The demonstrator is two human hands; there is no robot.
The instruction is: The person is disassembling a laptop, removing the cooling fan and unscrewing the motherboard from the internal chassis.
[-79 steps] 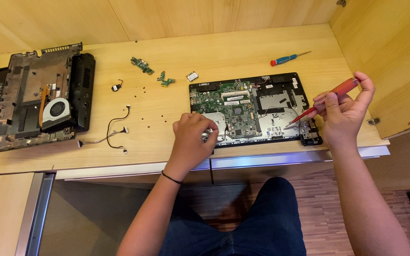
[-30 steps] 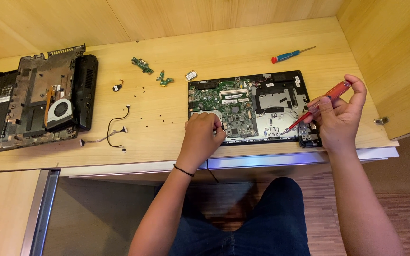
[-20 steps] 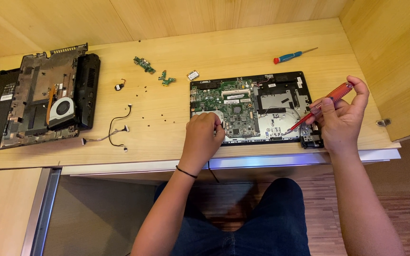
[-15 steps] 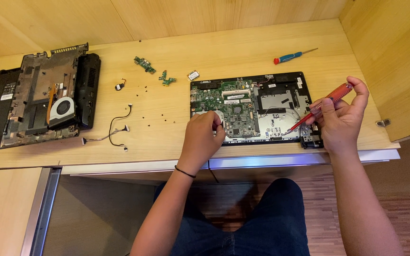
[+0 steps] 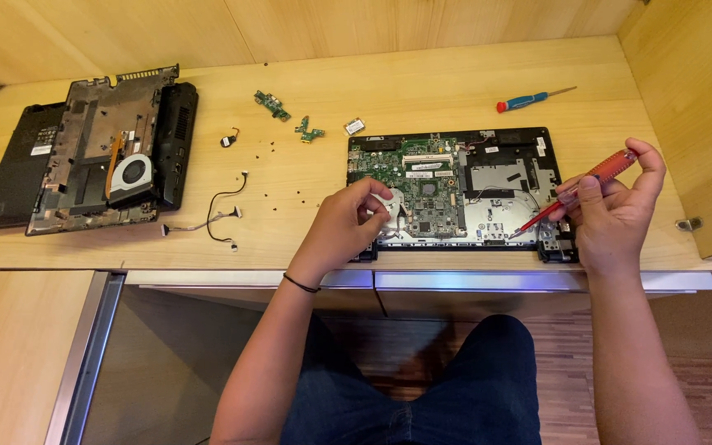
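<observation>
Head view. Opened laptop base (image 5: pixel 463 188), circuit board exposed, lies at the desk's (image 5: pixel 422 91) front edge. Left hand (image 5: pixel 346 227) rests on the board's lower left corner, fingers curled; whether they pinch anything cannot be told. Right hand (image 5: pixel 615 213) is closed around a red screwdriver (image 5: pixel 574 191), tip at the lower right corner.

Progress, judged: well into disassembly. The bottom cover with fan (image 5: pixel 105 152) lies far left; small boards (image 5: pixel 290 117), loose screws (image 5: pixel 278 175) and a cable (image 5: pixel 220 210) lie between; the main board remains seated.

Room: bare wood behind the base; cabinet wall (image 5: pixel 694 91) close on the right; blue screwdriver (image 5: pixel 533 99) behind.
</observation>
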